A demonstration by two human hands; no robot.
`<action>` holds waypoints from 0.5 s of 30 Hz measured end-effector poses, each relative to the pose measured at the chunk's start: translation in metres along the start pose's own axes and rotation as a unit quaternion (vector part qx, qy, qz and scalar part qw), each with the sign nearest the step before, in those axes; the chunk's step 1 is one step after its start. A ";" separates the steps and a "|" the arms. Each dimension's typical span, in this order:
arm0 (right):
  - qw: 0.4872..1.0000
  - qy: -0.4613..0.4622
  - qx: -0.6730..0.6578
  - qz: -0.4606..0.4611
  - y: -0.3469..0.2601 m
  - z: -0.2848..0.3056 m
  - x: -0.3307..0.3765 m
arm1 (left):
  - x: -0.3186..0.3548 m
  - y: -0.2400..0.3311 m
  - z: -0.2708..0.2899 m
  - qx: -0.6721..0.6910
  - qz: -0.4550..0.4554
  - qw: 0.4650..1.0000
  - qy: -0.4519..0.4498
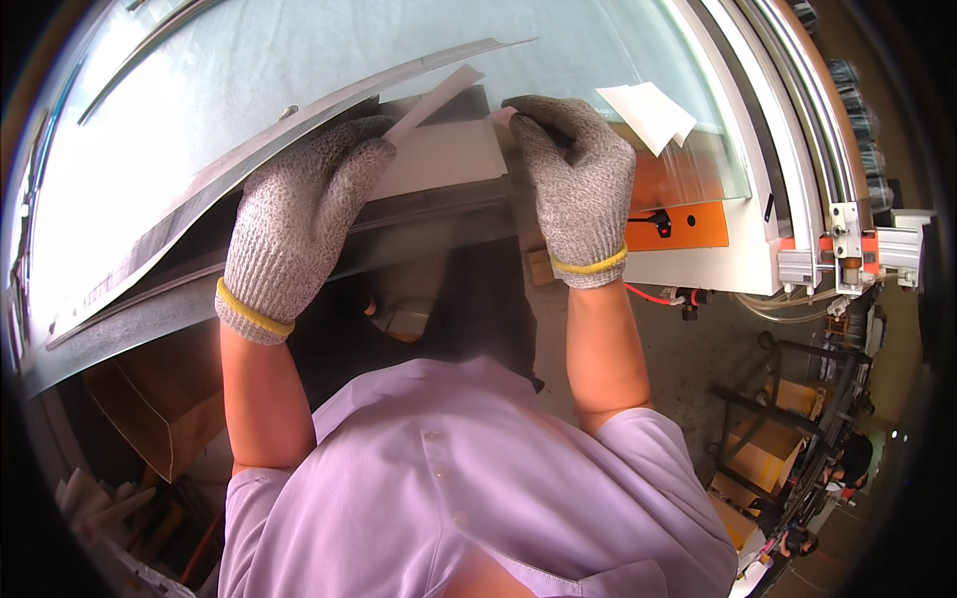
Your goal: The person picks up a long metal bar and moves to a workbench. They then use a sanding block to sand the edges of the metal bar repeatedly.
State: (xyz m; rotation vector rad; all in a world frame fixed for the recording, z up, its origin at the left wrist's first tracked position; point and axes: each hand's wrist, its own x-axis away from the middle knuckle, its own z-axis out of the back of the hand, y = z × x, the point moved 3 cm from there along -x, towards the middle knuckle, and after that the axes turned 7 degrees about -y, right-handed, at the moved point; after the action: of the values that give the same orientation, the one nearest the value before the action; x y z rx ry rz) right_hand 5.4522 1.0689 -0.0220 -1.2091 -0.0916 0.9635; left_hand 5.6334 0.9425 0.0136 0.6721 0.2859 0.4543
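Both my hands wear grey knitted gloves with yellow cuffs. My left hand [307, 204] is closed around a narrow pale paper strip [436, 104], which sticks out past the thumb. A long, thin grey-edged sheet [389, 76] passes over its fingers, partly hiding them. My right hand [578, 169] pinches a small pale paper piece [502, 117] between thumb and fingers. Between the hands a white rectangular sheet [439, 159] lies along the near edge of a large glass pane [578, 50]. Folded white papers [648, 114] rest on the glass right of my right hand.
Metal rails [797, 120] run along the table's right side. An orange plate [688, 227] with a black fitting sits at the near right corner, above a red hose [650, 295]. Cardboard [159, 399] stands at lower left, and a dark metal rack [788, 419] at lower right.
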 end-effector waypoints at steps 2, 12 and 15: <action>1.000 -0.006 0.012 0.008 -0.001 -0.002 -0.002 | 0.001 -0.009 -0.001 -0.061 -0.087 0.994 0.019; 0.998 -0.014 0.049 0.031 0.001 -0.004 -0.003 | 0.000 -0.012 -0.003 -0.031 -0.078 0.996 0.019; 0.998 -0.015 0.049 0.039 0.002 -0.004 -0.003 | 0.001 -0.012 -0.003 -0.028 -0.071 0.997 0.019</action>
State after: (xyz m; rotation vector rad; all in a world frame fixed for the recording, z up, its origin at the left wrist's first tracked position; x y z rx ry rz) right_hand 5.4511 1.0636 -0.0239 -1.1150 -0.0224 1.0428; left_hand 5.6374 0.9361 0.0035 0.5840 0.3530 0.3393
